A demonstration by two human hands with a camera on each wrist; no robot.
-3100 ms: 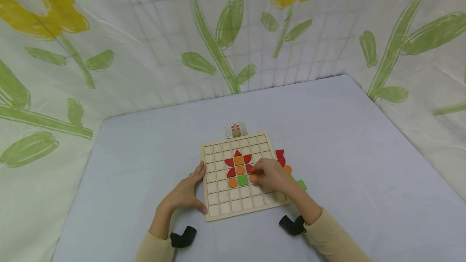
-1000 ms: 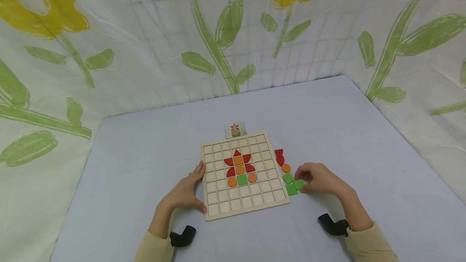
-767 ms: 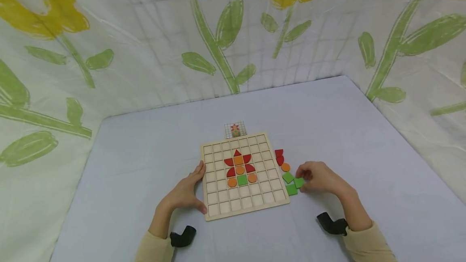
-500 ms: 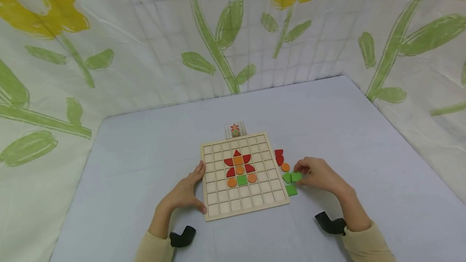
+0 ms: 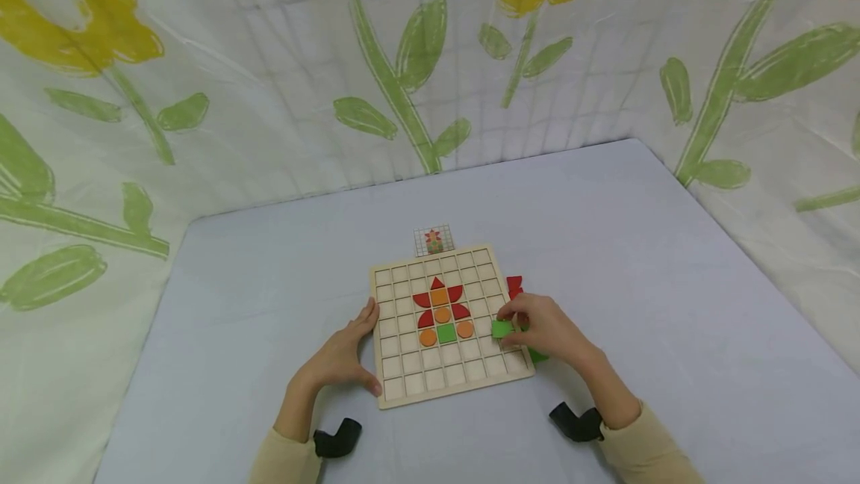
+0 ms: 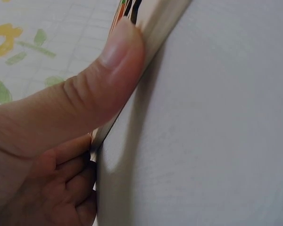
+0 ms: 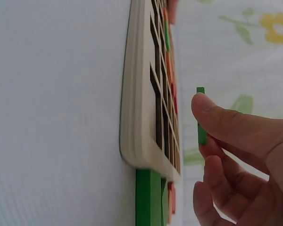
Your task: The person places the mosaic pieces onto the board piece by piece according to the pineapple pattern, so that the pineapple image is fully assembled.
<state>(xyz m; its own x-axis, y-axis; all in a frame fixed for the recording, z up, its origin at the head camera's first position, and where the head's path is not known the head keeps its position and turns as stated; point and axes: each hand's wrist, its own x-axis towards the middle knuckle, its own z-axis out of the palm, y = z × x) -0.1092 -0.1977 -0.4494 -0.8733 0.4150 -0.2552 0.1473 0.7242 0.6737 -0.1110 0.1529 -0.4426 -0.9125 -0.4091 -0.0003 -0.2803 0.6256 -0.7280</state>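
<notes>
A wooden grid board [image 5: 452, 394] lies on the table, with red, orange and green pieces forming a figure in its middle cells. My left hand [image 5: 343, 353] rests against the board's left edge, its thumb [image 6: 125, 44] touching near the front corner. Between thumb and fingers my right hand [image 5: 547, 329] pinches a green square tile [image 5: 501, 329] above the board's right side; the right wrist view shows the tile edge-on and raised. A green square [image 5: 446, 332] sits in the figure between an orange disc [image 5: 428, 337] at its left and another orange disc [image 5: 465, 329] at its right.
A small pattern card [image 5: 433, 240] lies behind the board. Off the right edge are red pieces [image 5: 514, 284] and a green piece [image 5: 539, 355], partly hidden by the right hand. A flower-print cloth [image 5: 269, 95] hangs behind the table.
The right hand first leaves an orange disc on the board, then goes right to the loose green tiles. It has now moved left over the board with one green tile. The left hand stays put.
</notes>
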